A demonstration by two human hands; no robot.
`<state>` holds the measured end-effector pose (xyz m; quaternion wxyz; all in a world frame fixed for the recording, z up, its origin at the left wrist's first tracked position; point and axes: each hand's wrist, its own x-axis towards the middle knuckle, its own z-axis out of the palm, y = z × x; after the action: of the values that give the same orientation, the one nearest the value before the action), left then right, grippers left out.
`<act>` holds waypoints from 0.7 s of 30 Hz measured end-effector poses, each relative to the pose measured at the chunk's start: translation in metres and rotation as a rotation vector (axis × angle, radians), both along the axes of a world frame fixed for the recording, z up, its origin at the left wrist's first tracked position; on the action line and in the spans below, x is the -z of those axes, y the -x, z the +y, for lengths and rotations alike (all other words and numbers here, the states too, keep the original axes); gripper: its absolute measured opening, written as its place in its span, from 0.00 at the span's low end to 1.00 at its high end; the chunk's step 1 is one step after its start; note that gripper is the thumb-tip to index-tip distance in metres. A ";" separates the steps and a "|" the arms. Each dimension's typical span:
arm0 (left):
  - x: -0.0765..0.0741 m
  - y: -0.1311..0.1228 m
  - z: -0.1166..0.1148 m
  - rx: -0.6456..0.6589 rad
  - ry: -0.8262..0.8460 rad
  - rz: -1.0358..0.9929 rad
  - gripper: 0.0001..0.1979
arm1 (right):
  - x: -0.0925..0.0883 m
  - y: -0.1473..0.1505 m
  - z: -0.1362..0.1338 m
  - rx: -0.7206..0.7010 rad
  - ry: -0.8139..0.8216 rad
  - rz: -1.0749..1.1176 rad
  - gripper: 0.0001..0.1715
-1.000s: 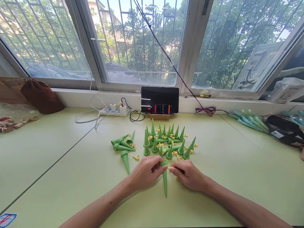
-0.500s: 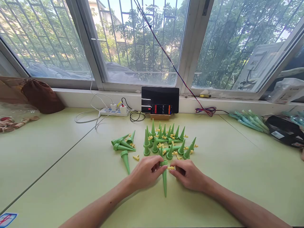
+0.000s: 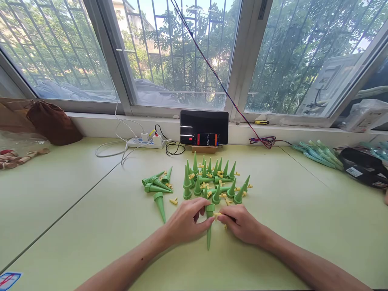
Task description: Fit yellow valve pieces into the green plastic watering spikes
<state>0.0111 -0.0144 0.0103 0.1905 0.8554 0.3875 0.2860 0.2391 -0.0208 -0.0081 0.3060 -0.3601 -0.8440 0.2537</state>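
My left hand (image 3: 191,218) is closed on a green plant watering spike (image 3: 209,230), its capped end up and its tip pointing toward me. Between the thumb and finger of my right hand (image 3: 239,222) is a small yellow valve (image 3: 217,216), close beside the spike; whether they touch I cannot tell. Another small yellow piece (image 3: 225,227) shows just under my right fingers. Beyond my hands stand several green spikes with yellow valves (image 3: 232,189), some lying down. To the left lie a loose spike (image 3: 160,208), a yellow valve (image 3: 173,201) and a small heap of spikes (image 3: 157,184).
At the back, a phone showing a timer (image 3: 206,140) leans on a black screen (image 3: 222,121). A power strip (image 3: 145,143) with cables lies to its left. A brown bag (image 3: 53,123) is far left; bagged tubes (image 3: 318,154) and a black case (image 3: 360,167) are right.
The spike in my left hand has turned slightly, its tip shifting left. My right fingers have rolled around the yellow valve, and a yellow piece now shows below them.
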 end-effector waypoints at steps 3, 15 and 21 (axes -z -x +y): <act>-0.001 -0.001 -0.001 -0.005 0.002 0.008 0.11 | 0.002 -0.001 0.001 -0.006 0.001 0.006 0.28; -0.006 -0.005 -0.004 -0.044 0.225 -0.063 0.19 | -0.001 0.002 0.001 0.036 -0.026 0.024 0.30; -0.008 -0.006 -0.005 -0.002 0.471 -0.176 0.22 | 0.001 0.002 0.001 0.016 -0.043 0.030 0.30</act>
<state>0.0173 -0.0195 0.0179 0.4174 0.7587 0.4264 0.2614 0.2368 -0.0197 -0.0092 0.3282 -0.3561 -0.8418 0.2383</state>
